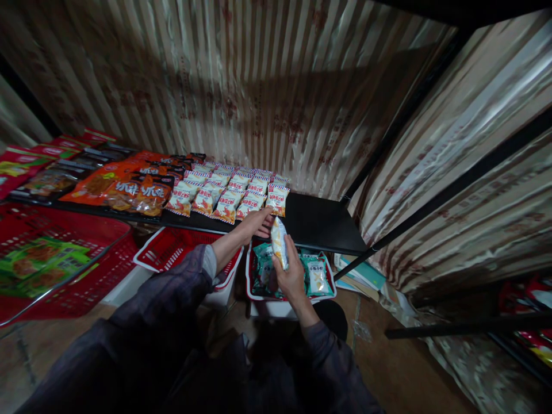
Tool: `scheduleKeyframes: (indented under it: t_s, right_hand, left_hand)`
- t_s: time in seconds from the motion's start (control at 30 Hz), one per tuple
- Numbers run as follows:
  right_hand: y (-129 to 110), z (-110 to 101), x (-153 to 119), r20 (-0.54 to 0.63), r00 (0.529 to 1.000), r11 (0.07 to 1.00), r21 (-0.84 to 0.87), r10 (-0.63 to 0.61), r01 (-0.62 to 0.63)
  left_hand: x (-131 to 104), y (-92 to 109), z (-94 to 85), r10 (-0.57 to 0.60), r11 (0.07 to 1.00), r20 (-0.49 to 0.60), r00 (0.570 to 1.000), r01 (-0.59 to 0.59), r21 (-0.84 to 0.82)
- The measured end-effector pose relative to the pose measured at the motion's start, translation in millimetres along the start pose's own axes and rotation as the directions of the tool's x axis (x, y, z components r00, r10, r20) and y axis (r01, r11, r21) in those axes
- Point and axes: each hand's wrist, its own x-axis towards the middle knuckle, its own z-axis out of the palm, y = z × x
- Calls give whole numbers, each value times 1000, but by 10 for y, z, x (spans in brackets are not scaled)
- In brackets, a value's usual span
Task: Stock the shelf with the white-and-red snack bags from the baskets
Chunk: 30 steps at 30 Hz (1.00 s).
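Observation:
My right hand [291, 275] grips a small white-and-orange snack bag [279, 238], seen edge-on in front of the shelf. Close by, my left hand [257, 224] reaches over the shelf edge with its fingers stretched out. Its fingertips are near the top of the held bag and just below a white snack bag [276, 199] at the right end of the rows; whether they touch either one I cannot tell. Several matching snack bags [230, 204] lie in rows on the black shelf [321, 221]. Beneath my right hand stands a basket [330, 282] holding green snack bags [318, 276].
Orange snack bags [140, 192], dark packets [54, 181] and red packets [19, 167] fill the shelf's left side. Below are a red basket [172, 247] and a larger red basket [110, 241] with green packets [43, 261]. A black shelf post [414, 213] slants at right, before striped sheeting [276, 75].

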Motion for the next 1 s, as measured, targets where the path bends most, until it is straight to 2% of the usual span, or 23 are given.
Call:
scheduleKeyframes:
  t_s: [0.1,0.2,0.3,0.43,0.57,0.73,0.8,1.0]
  right_hand:
    - [-17,-19,41,-25,980,957,220,197,-187]
    - [4,-20,73,-4,935,844,431,356,-320]
    - [60,6,94,26,882,706,589,470,-394]
    - [117,47,115,59,822,544,723,566,-426]
    - [122,52,152,97,777,412,803,622,-430]
    - [183,97,224,155,719,277,852,677,-444]
    - [238,140,253,169,721,271,850,672,-452]
    - [404,244,361,202,771,315,828,604,-464]
  left_hand:
    - [9,-44,2,15,1000,29,999,-15,-21]
    - [30,-132,36,69,998,19,997,-69,-9]
    - [73,-260,71,144,989,-17,989,-144,28]
    - [137,-474,85,229,970,-77,970,-221,106]
    - [157,-690,91,267,956,-105,958,-249,157]
    - [188,-865,132,259,959,-43,965,-251,134]
    - [229,-906,151,256,961,-26,966,-251,121]
    - [372,-995,183,280,957,-24,960,-277,86]
